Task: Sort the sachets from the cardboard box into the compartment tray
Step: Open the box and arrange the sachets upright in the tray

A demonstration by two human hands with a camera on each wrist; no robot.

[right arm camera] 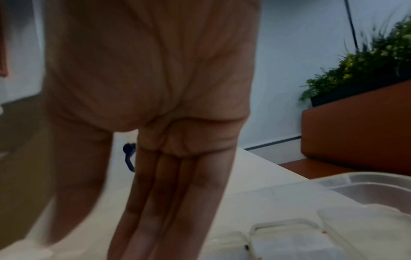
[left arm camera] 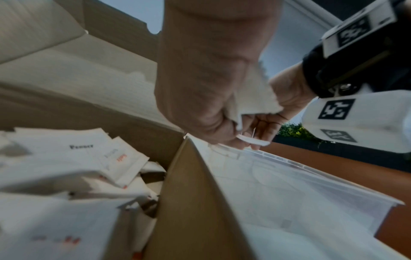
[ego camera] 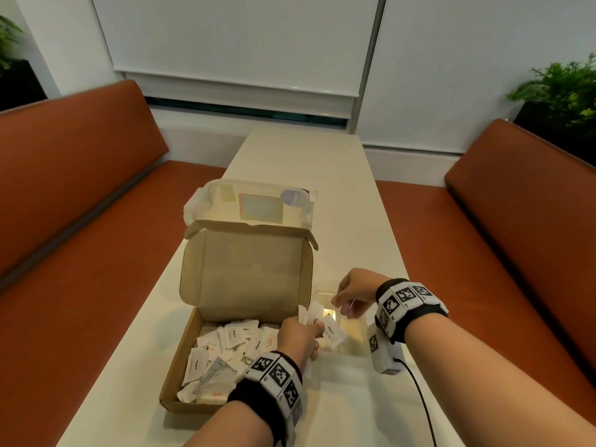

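The open cardboard box (ego camera: 206, 343) lies at the table's near left, its lid (ego camera: 248, 272) standing up behind a heap of white salt and pepper sachets (ego camera: 232, 340). To the right of the box sits the clear compartment tray (ego camera: 356, 338), with a pepper sachet (ego camera: 332, 330) lying in it. My left hand (ego camera: 300, 333) hovers over the box's right wall and grips a bunch of sachets (left arm camera: 255, 91) that stick upward. My right hand (ego camera: 338, 300) hangs over the tray's far end and pinches one small white sachet (left arm camera: 253, 140) between thumb and forefinger, its other fingers (right arm camera: 169, 202) straight.
A clear lidded plastic container (ego camera: 251, 204) stands just behind the box lid. Orange benches (ego camera: 80, 221) run along both long sides of the narrow cream table (ego camera: 300, 156). A black cable (ego camera: 419, 395) trails from my right wrist unit towards the near edge. Potted plants (ego camera: 561, 88) stand in the corners.
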